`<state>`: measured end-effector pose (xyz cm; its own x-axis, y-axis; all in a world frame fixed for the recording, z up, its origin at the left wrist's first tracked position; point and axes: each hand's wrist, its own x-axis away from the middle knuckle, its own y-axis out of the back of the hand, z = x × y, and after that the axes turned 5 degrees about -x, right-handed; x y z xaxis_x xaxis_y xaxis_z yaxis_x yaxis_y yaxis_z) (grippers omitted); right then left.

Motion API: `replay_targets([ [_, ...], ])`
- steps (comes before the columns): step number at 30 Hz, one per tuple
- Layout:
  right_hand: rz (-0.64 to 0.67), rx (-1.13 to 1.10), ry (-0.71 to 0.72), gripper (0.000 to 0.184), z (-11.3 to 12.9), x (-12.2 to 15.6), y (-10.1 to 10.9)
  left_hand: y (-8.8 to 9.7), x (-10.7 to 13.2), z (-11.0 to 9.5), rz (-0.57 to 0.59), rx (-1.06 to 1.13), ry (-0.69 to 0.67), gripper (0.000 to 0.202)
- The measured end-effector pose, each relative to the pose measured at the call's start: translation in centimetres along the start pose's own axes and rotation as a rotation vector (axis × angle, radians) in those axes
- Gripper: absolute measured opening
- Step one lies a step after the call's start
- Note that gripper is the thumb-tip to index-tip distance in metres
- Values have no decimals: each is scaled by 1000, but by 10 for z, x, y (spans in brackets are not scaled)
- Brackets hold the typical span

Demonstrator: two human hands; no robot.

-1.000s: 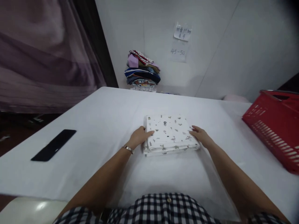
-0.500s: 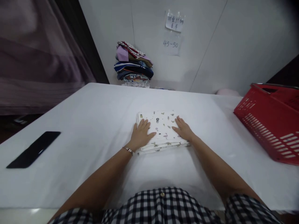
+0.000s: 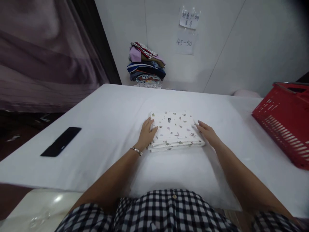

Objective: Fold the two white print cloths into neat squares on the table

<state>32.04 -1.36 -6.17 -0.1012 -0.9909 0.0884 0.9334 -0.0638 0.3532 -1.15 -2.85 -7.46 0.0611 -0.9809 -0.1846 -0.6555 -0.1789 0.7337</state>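
Observation:
A white cloth printed with small plants and animals lies folded into a thick rectangle in the middle of the table. My left hand rests along its left edge, fingers extended, the thumb on the top layer. At the opposite side, my right hand has its fingertips at the cloth's right edge, the fingers stretched out and not wrapped round it. Several folded layers show at the near edge of the cloth.
A white-covered table carries a black phone-like slab at the left and a red plastic basket at the right. Behind it, a stack of folded clothes stands against the wall. A white stool is at lower left.
Both hands have slid outward from the top of the folded cloth to its left and right edges. The view has shifted slightly, so table objects appear displaced.

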Motion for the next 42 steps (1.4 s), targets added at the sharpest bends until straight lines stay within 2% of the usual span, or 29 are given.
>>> replay_targets([
  [2, -88, -13, -44, 63, -5, 16, 2, 5, 4, 3, 16, 39, 157, 57],
  [5, -118, 19, -48, 68, -11, 31, -3, 8, 1, 2, 135, 60, 335, 67],
  [7, -112, 50, -12, 70, -14, 33, -10, 7, -7, 1, 164, 58, 367, 66],
  [12, -77, 22, 74, 65, -19, 33, -26, 13, -31, 5, 99, 124, 368, 68],
  [15, -164, 156, 229, 52, -21, 38, -28, 22, -30, 10, 147, 65, 365, 66],
  [16, -217, 192, 314, 46, -20, 41, -28, 25, -26, 10, 134, 27, 337, 62],
  [18, -259, 210, 500, 33, -14, 48, -30, 30, -12, 5, 6, -61, 187, 50],
  [20, -162, 204, 648, 23, -6, 54, -34, 33, 4, -5, -135, -137, -56, 36],
  [21, -92, 211, 697, 20, -1, 57, -37, 33, 12, -10, -156, -165, -185, 30],
  [23, 29, 259, 749, 18, 6, 59, -44, 32, 25, -19, -88, -208, -394, 22],
  [25, 90, 330, 777, 19, 10, 60, -50, 29, 34, -24, 23, -250, -504, 17],
  [28, 132, 402, 794, 21, 11, 59, -55, 23, 37, -23, 96, -299, -526, 15],
  [34, 108, 355, 712, 23, 12, 61, -56, 18, 30, -25, 110, -299, -450, 23],
  [38, 76, 344, 684, 23, 15, 64, -58, 16, 36, -34, -5, -333, -461, 18],
  [40, 73, 342, 681, 22, 15, 65, -59, 13, 43, -38, -93, -372, -514, 17],
  [42, 57, 336, 685, 21, 15, 65, -60, 9, 50, -42, -122, -413, -591, 19],
])
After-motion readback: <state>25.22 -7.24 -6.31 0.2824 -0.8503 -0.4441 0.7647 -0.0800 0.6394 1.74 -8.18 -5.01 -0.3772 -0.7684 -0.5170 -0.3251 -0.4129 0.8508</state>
